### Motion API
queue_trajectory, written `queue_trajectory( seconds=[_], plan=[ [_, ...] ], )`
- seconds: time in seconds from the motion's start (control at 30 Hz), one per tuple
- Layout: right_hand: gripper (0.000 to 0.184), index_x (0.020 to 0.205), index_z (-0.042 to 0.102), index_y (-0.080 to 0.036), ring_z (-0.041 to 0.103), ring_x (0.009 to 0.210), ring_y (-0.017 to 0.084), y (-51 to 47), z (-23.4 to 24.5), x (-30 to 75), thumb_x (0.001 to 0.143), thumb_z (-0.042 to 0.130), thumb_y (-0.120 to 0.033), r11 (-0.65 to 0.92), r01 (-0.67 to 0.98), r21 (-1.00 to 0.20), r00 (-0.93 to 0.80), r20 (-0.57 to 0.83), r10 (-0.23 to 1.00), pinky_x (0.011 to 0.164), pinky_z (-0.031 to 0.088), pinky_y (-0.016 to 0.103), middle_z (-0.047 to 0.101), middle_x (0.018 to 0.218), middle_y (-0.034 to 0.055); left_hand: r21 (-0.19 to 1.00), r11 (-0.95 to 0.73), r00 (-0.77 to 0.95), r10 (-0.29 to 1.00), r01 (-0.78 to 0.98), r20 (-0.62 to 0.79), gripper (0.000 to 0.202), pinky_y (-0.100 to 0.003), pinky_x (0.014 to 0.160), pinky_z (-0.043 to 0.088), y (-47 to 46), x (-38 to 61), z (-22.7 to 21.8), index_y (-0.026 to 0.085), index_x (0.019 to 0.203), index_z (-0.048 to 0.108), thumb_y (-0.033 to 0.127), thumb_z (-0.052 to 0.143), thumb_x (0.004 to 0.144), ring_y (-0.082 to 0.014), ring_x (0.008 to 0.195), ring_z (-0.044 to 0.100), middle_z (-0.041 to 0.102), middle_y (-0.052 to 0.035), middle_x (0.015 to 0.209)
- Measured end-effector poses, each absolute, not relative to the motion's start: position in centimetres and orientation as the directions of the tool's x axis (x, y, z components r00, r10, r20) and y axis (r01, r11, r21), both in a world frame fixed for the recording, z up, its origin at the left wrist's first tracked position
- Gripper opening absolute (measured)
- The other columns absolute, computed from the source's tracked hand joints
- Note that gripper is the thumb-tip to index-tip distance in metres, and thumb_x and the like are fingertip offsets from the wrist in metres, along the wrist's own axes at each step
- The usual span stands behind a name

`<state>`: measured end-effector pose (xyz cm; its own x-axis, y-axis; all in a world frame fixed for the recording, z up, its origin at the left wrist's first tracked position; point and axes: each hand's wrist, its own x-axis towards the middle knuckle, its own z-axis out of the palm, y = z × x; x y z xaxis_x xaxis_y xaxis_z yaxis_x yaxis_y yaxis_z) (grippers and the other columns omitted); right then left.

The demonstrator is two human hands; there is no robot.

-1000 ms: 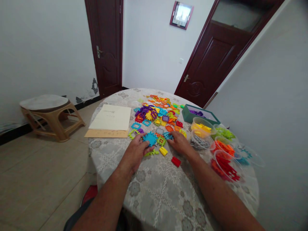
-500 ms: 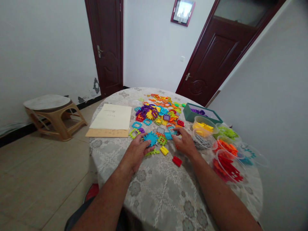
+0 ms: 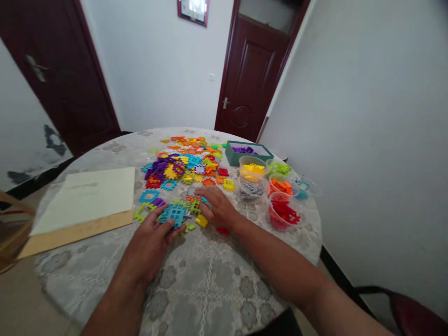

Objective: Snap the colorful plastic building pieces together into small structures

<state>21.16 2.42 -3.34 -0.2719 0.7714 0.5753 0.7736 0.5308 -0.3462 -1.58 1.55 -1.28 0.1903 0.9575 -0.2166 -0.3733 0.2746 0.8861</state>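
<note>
Spreading its fingers on a blue waffle block (image 3: 174, 214), the left hand (image 3: 149, 247) is closing toward the right hand (image 3: 219, 207), fingers apart at a green block (image 3: 195, 206), open counter (image 3: 206, 289) lying behind the fingers

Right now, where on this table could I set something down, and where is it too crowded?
The widest bare patch of the lace tablecloth lies near the edge, in front of the left hand and right hand. A smaller one lies between the paper sheet and the far rim. The heap of plastic waffle blocks and clear tubs are crowded.
</note>
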Motion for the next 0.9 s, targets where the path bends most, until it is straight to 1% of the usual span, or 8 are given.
queue_trajectory(
  seconds=[0.1,0.27,0.4,0.57,0.63,0.77,0.83,0.9],
  plan=[
    [0.052,0.143,0.057,-0.023,0.049,0.142,0.027,3.5,-4.4,23.6,0.092,0.057,-0.011,0.316,0.908,-0.273,-0.159,0.474,0.866,0.124,0.035,0.05,0.062,0.147,0.0117,0.884,0.271,0.191,0.959,-0.382,-0.212,0.052,-0.035,0.087,0.07,1.8,-1.5,-1.3,0.021,0.131,0.064,0.008,0.073,0.082,-0.0177,0.092,0.076,0.072,-0.0042,0.104],
    [0.037,0.135,0.063,-0.021,0.055,0.131,0.028,4.4,-5.5,24.9,0.099,0.058,-0.023,0.179,0.961,-0.21,-0.111,0.301,0.947,0.116,0.041,0.047,0.067,0.138,0.012,0.879,0.29,0.199,0.953,-0.379,-0.228,0.052,-0.032,0.082,0.07,1.7,-1.5,-1.2,0.022,0.131,0.065,0.007,0.072,0.081,-0.0186,0.092,0.077,0.072,-0.0041,0.104],
    [0.044,0.14,0.061,-0.02,0.055,0.126,0.029,4.6,-5.6,24.7,0.097,0.062,-0.025,0.152,0.965,-0.212,-0.085,0.295,0.952,0.113,0.042,0.046,0.066,0.135,0.0136,0.883,0.274,0.186,0.958,-0.382,-0.217,0.052,-0.033,0.085,0.07,1.6,-1.5,-1.3,0.023,0.13,0.066,0.007,0.074,0.081,-0.0163,0.09,0.075,0.071,-0.0034,0.105],
    [0.03,0.124,0.071,-0.018,0.057,0.119,0.028,4.2,-5.3,24.5,0.097,0.064,-0.029,0.159,0.964,-0.212,-0.095,0.284,0.954,0.108,0.044,0.043,0.067,0.125,0.0141,0.875,0.278,0.207,0.956,-0.397,-0.209,0.049,-0.036,0.087,0.069,1.0,-1.7,-1.1,0.02,0.129,0.066,0.008,0.073,0.082,-0.0145,0.088,0.071,0.068,-0.0038,0.104],
    [0.025,0.118,0.073,-0.018,0.058,0.117,0.027,4.2,-5.3,24.5,0.098,0.064,-0.031,0.177,0.957,-0.228,-0.108,0.286,0.952,0.106,0.045,0.041,0.068,0.121,0.0137,0.871,0.273,0.202,0.958,-0.408,-0.205,0.047,-0.035,0.086,0.069,0.9,-1.7,-1.1,0.019,0.129,0.065,0.009,0.073,0.083,-0.0143,0.088,0.07,0.068,-0.0041,0.103],
    [0.016,0.106,0.073,-0.018,0.06,0.11,0.027,4.2,-5.3,24.3,0.099,0.062,-0.029,0.183,0.962,-0.201,-0.122,0.283,0.951,0.102,0.046,0.039,0.069,0.111,0.013,0.86,0.27,0.183,0.96,-0.432,-0.21,0.045,-0.035,0.085,0.069,0.9,-1.8,-1.2,0.019,0.126,0.066,0.01,0.074,0.083,-0.0149,0.091,0.069,0.066,-0.0052,0.105],
    [0.014,0.103,0.072,-0.018,0.06,0.109,0.027,4.2,-5.4,24.3,0.099,0.062,-0.027,0.179,0.965,-0.191,-0.116,0.302,0.946,0.101,0.047,0.039,0.068,0.109,0.0132,0.856,0.266,0.177,0.962,-0.443,-0.208,0.046,-0.036,0.086,0.069,0.9,-1.9,-1.3,0.019,0.125,0.067,0.01,0.076,0.081,-0.0149,0.091,0.069,0.065,-0.0052,0.106],
    [0.012,0.103,0.07,-0.019,0.06,0.108,0.027,4.0,-5.2,24.2,0.098,0.06,-0.023,0.175,0.96,-0.219,-0.09,0.349,0.933,0.1,0.048,0.039,0.067,0.109,0.0131,0.849,0.27,0.183,0.961,-0.454,-0.207,0.046,-0.037,0.087,0.068,0.9,-2.0,-1.5,0.019,0.125,0.067,0.01,0.077,0.08,-0.0143,0.089,0.069,0.065,-0.0054,0.107]
  ],
)
